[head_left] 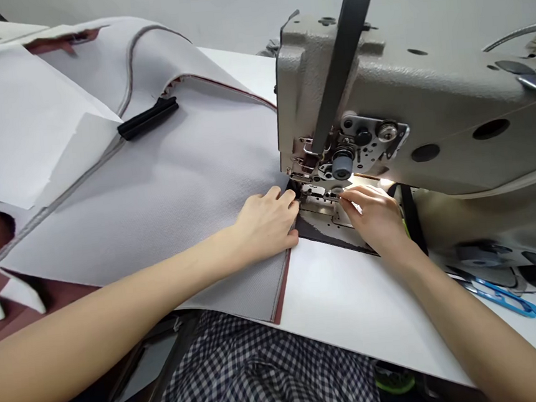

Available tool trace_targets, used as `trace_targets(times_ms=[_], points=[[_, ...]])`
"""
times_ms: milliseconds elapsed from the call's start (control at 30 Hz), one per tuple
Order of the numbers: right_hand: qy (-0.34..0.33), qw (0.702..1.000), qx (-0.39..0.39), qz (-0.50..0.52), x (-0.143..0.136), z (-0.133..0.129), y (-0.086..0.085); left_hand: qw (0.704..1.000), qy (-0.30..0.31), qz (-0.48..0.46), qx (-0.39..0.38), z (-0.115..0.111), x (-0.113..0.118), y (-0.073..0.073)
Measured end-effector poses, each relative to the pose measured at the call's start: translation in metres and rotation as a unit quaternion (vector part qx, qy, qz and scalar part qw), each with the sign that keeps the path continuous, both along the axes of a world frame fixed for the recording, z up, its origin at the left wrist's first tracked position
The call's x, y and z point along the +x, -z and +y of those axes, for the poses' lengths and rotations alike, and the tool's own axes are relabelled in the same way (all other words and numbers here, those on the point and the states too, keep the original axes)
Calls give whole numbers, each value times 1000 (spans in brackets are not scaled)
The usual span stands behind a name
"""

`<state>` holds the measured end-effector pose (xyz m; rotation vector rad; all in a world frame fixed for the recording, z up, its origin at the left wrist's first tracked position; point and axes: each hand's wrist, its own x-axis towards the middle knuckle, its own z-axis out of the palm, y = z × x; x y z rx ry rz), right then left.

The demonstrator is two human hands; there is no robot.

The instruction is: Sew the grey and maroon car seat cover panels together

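My left hand (270, 223) lies on a large grey fabric panel (192, 189), pressing its right edge close to the needle area, fingers slightly bent and the thumb apart. A dark red layer (283, 290) shows beneath the panel along that edge. The sewing machine (427, 93) stands at the right, its lit metal needle plate (318, 208) between my two hands. Thumb and forefinger of my right hand (375, 216) are pinched together beside the presser foot. What they hold, if anything, is too small to make out.
A black strip (148, 119) and white sheets (30, 115) lie on the fabric at the left. Blue-handled scissors (506, 298) rest on the white table (342, 294) at the right. A dark bar (344, 56) crosses before the machine head.
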<state>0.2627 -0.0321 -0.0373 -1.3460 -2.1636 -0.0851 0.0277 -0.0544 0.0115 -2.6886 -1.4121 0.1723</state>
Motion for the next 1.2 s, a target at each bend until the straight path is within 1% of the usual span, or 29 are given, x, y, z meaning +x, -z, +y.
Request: trace_targets(times_ms=[133, 333, 600, 667, 700, 767, 833, 900, 967, 1033, 1100, 1133, 1200], points=[[-9, 1000, 15, -6, 0, 0, 0, 1000, 1, -4, 0, 3, 0, 1], [2, 999, 35, -38, 4, -1, 2, 1000, -1, -4, 1, 6, 1, 1], [18, 996, 19, -83, 7, -8, 2, 1000, 5, -13, 5, 9, 3, 4], [13, 996, 15, -88, 7, -10, 3, 1000, 0, -19, -2, 8, -1, 2], [6, 996, 13, -90, 7, -12, 3, 1000, 1, -22, -14, 5, -4, -1], [-10, 995, 5, -97, 6, -19, 1, 997, 27, -39, -59, -7, -16, -7], [-32, 995, -3, -92, 3, -29, -2, 988, 73, -71, -113, -27, -32, -13], [-65, 996, -6, -58, -4, -42, -7, 979, 101, -105, -139, -51, -47, -15], [-110, 994, -5, -7, -15, -55, -14, 976, 130, -120, -125, -73, -56, -13], [-153, 987, -8, 41, -30, -67, -20, 973, 175, -117, -91, -88, -59, -7], [-190, 978, -13, 84, -44, -77, -25, 967, 207, -130, -69, -94, -59, 0], [-205, 973, -15, 104, -50, -83, -26, 964, 208, -150, -72, -94, -59, 2], [-230, 962, -22, 144, -59, -96, -27, 952, 198, -208, -102, -92, -61, 3]])
